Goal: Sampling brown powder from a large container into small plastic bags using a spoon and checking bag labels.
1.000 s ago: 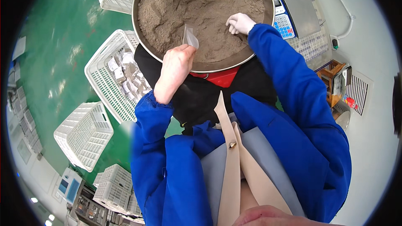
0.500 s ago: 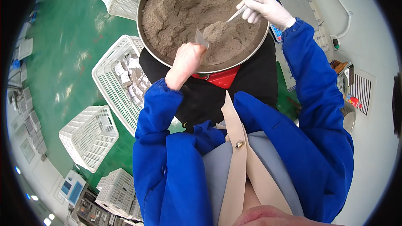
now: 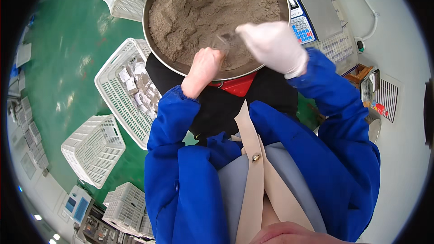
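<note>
A wide round metal bowl (image 3: 146, 29) holds a heap of grey-brown powder (image 3: 208, 7). Over its near part, the bare fingers of my left hand (image 3: 204, 67) are closed on a small clear plastic bag (image 3: 219, 43). My right hand (image 3: 275, 49), in a white glove, is closed around a metal spoon (image 3: 232, 37), whose end is blurred at the bag's mouth. The glove hides most of the handle. How much powder is on the spoon or in the bag I cannot tell.
Right of the bowl lies a scale with a blue keypad (image 3: 301, 30) and a flat grey plate (image 3: 317, 7). On my left, a white basket (image 3: 105, 79) contains several small filled packets (image 3: 139, 86). Another white basket (image 3: 92, 149) and stacked crates (image 3: 126, 210) stand on the green floor.
My right hand has come nearer and toward the left, bringing the spoon from above the powder to the bag. My left hand stays nearly in place with the bag.
</note>
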The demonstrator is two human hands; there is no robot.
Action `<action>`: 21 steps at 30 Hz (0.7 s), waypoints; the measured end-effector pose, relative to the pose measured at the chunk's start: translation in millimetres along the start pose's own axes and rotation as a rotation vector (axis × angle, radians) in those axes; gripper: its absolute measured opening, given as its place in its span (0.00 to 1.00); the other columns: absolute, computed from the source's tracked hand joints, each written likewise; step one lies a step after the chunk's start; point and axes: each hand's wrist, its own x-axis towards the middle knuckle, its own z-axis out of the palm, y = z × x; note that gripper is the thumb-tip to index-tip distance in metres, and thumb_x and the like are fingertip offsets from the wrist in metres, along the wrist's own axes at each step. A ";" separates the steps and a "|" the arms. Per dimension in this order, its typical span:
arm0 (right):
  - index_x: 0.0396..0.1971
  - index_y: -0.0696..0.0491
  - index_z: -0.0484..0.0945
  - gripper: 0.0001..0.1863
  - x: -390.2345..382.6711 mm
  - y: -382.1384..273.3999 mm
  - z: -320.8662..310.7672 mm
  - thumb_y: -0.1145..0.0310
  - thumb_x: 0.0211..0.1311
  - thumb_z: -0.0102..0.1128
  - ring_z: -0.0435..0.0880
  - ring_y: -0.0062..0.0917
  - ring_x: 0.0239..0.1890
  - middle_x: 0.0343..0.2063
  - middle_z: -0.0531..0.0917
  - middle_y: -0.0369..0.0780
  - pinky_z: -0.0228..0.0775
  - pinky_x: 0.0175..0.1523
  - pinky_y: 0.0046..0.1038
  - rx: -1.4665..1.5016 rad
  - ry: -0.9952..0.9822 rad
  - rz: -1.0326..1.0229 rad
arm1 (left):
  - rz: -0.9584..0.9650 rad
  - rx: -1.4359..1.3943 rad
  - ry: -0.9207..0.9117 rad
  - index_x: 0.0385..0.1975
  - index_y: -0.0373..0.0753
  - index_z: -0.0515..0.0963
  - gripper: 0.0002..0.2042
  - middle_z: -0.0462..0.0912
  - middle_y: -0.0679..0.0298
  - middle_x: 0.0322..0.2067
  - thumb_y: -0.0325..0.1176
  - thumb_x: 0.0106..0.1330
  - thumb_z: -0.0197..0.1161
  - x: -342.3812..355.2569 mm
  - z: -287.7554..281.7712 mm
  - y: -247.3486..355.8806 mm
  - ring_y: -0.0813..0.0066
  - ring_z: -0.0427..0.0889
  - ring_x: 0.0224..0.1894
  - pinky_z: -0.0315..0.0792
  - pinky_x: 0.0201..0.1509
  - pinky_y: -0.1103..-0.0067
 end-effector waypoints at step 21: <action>0.41 0.59 0.81 0.14 -33.4 138.7 81.4 0.66 0.71 0.48 0.86 0.22 0.29 0.31 0.87 0.42 0.77 0.32 0.21 1.041 -0.675 0.920 | -0.052 -0.075 0.151 0.30 0.34 0.83 0.05 0.83 0.53 0.27 0.27 0.58 0.63 -20.9 -12.9 -10.1 0.53 0.84 0.32 0.78 0.37 0.66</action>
